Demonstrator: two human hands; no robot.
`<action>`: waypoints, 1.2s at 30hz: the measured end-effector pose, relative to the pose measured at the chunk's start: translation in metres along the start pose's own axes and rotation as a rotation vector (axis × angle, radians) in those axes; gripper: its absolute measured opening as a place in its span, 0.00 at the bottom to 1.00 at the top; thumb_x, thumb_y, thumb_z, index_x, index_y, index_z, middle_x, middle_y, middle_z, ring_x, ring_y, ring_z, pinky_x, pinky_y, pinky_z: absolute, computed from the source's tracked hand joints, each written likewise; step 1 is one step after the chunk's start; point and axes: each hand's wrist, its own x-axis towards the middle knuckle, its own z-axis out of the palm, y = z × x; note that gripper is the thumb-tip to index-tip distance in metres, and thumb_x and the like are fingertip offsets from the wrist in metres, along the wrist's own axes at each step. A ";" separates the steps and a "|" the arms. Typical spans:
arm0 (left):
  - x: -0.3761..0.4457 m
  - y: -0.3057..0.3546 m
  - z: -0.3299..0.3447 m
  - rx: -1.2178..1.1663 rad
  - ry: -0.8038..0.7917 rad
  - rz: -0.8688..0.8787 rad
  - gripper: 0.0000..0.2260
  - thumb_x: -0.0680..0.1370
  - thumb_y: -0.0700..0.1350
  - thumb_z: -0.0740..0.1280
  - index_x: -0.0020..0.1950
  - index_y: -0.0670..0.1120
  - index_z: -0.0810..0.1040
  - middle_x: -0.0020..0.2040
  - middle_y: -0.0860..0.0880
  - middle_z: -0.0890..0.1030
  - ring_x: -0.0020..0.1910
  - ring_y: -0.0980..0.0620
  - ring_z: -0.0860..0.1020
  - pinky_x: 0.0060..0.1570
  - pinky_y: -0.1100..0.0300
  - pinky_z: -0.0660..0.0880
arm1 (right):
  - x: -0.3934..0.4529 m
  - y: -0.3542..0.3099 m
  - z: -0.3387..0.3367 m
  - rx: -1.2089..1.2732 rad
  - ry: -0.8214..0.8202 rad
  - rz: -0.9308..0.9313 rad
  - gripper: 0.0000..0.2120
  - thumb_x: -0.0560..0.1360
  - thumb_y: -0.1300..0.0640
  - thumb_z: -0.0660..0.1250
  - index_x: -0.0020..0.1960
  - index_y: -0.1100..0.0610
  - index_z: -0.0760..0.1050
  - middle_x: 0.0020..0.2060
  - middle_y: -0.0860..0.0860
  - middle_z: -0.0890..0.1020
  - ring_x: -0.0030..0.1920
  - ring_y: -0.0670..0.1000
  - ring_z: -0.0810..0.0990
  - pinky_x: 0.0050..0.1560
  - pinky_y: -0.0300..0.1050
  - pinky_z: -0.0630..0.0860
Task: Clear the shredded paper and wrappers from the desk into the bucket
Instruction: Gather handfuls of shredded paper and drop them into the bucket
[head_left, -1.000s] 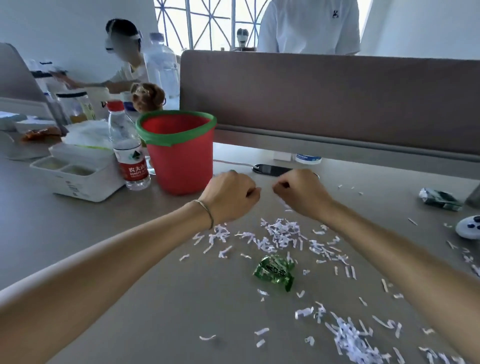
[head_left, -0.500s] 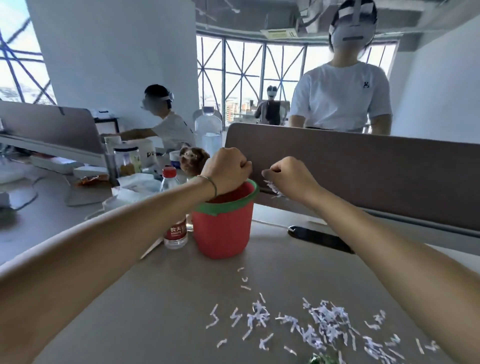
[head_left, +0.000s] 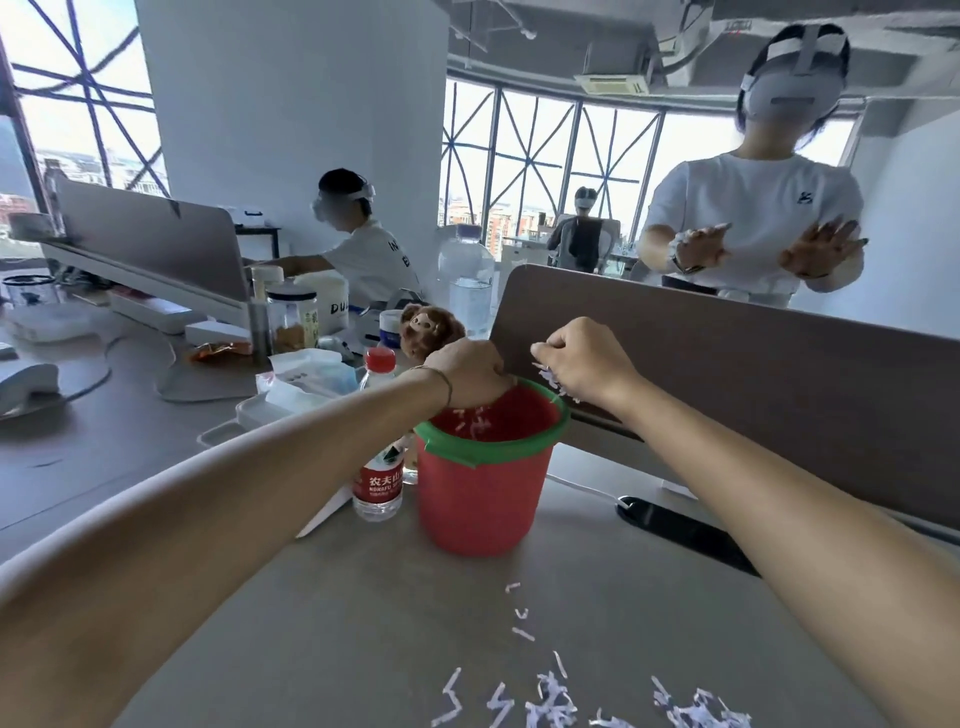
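Grey table (head_left: 322, 649) carries your upright red plastic bucket with green rim (head_left: 480, 499), mouth at twelve o'clock; left hand (head_left: 467, 371) curled empty above it, right hand (head_left: 582, 364) pinching white shredded paper strips (head_left: 553, 382).

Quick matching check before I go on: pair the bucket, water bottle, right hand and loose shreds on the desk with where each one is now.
Things:
1. bucket
2. water bottle
3. right hand
4. loose shreds

Places:
A. over the bucket's far right rim, holding paper shreds
B. on the near desk, in front of the bucket
C. under both hands
D. beside the bucket, on its left

Pairs: 1-C, 2-D, 3-A, 4-B
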 end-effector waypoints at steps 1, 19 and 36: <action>-0.002 -0.003 0.000 -0.032 -0.011 -0.002 0.19 0.80 0.53 0.64 0.30 0.48 0.73 0.33 0.50 0.76 0.36 0.48 0.76 0.35 0.58 0.69 | 0.003 -0.001 0.003 0.003 0.000 -0.002 0.22 0.77 0.54 0.65 0.31 0.69 0.72 0.29 0.65 0.81 0.29 0.61 0.79 0.37 0.55 0.79; -0.036 -0.031 -0.011 -0.126 0.169 0.055 0.11 0.73 0.40 0.66 0.43 0.58 0.77 0.42 0.55 0.80 0.45 0.52 0.79 0.41 0.60 0.72 | 0.008 -0.024 0.039 -0.127 -0.269 -0.078 0.06 0.73 0.54 0.71 0.41 0.52 0.87 0.36 0.47 0.87 0.42 0.48 0.84 0.47 0.45 0.80; -0.179 0.020 0.044 -0.087 0.172 0.354 0.13 0.73 0.49 0.67 0.58 0.53 0.77 0.52 0.54 0.79 0.51 0.51 0.78 0.50 0.51 0.78 | -0.200 -0.008 -0.035 -0.042 -0.191 -0.177 0.13 0.78 0.60 0.66 0.58 0.51 0.85 0.55 0.42 0.86 0.55 0.39 0.80 0.55 0.24 0.69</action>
